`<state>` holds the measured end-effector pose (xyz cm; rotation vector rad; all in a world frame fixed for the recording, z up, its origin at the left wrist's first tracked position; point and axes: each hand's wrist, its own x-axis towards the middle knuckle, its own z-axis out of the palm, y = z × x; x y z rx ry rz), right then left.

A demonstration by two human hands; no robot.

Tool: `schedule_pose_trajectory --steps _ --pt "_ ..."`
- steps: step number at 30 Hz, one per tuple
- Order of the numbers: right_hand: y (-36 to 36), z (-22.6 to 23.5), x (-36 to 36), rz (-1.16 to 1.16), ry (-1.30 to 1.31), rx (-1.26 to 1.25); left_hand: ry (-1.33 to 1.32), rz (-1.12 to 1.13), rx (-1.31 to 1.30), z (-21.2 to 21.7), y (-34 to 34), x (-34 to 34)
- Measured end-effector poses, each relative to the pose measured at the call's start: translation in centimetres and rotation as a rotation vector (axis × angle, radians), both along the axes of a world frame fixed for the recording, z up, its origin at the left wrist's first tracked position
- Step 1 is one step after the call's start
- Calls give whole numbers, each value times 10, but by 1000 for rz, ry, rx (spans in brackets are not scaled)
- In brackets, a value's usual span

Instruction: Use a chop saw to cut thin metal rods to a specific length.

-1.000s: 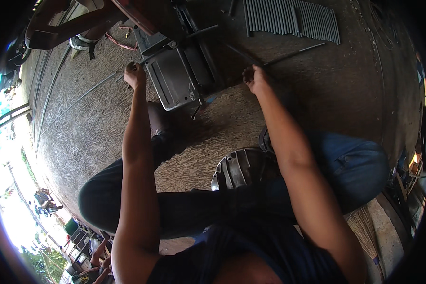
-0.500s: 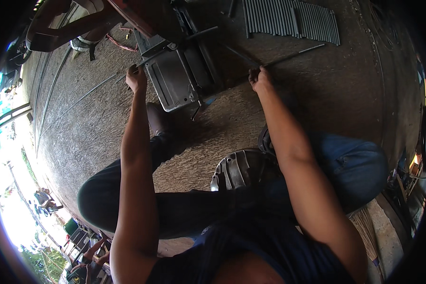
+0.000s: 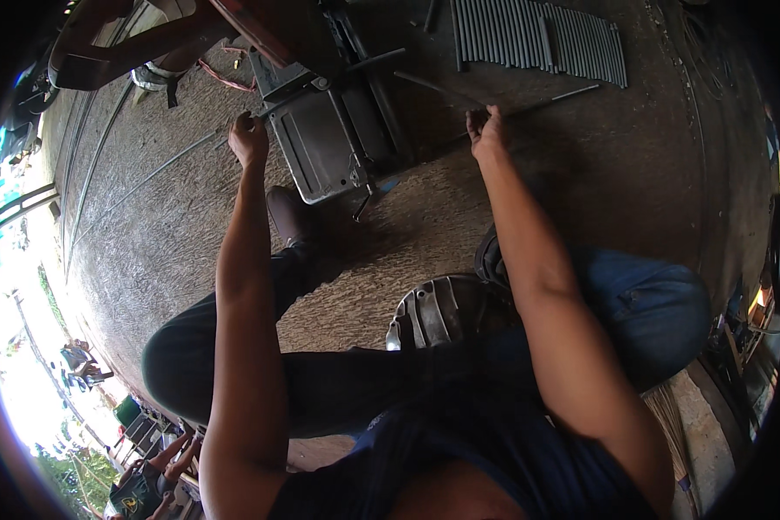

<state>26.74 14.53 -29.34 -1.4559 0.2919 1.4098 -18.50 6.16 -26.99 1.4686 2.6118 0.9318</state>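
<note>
A cut-off saw with a flat metal base (image 3: 314, 152) stands on the floor ahead of me; its reddish-brown arm and handle (image 3: 139, 54) reach over the upper left. My left hand (image 3: 248, 140) is at the left edge of the base, fingers closed around a long thin metal rod (image 3: 169, 163) that trails off to the left. To the right of the saw, my right hand (image 3: 487, 132) pinches the near end of a short metal rod (image 3: 433, 86), which points up and left toward the saw. Beyond that hand, another rod (image 3: 574, 93) lies slanting on the floor.
A row of several cut grey rods (image 3: 537, 39) lies at the far right of the saw. Near my legs sits a ribbed metal housing (image 3: 429, 312). A broom (image 3: 670, 425) is at lower right. Another person (image 3: 143, 494) is at the lower left edge.
My right hand has moved slightly right and away from me, and the short rod with it has swung, showing more of its length. My left hand stays nearly in place.
</note>
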Motion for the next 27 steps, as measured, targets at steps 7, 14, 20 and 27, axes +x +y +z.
schedule_pose_trajectory --steps 7,14,20,27 --pt "22 2 32 -54 -2 109 -23 9 30 -5 -14 14" --pt "-1 -35 101 242 -726 -336 -43 14 49 -2 -14 14" --pt "-4 -6 85 818 -1165 -372 -29 7 70 3 -6 20" --pt "31 49 66 855 -1381 -200 -163 12 29 18 -4 23"
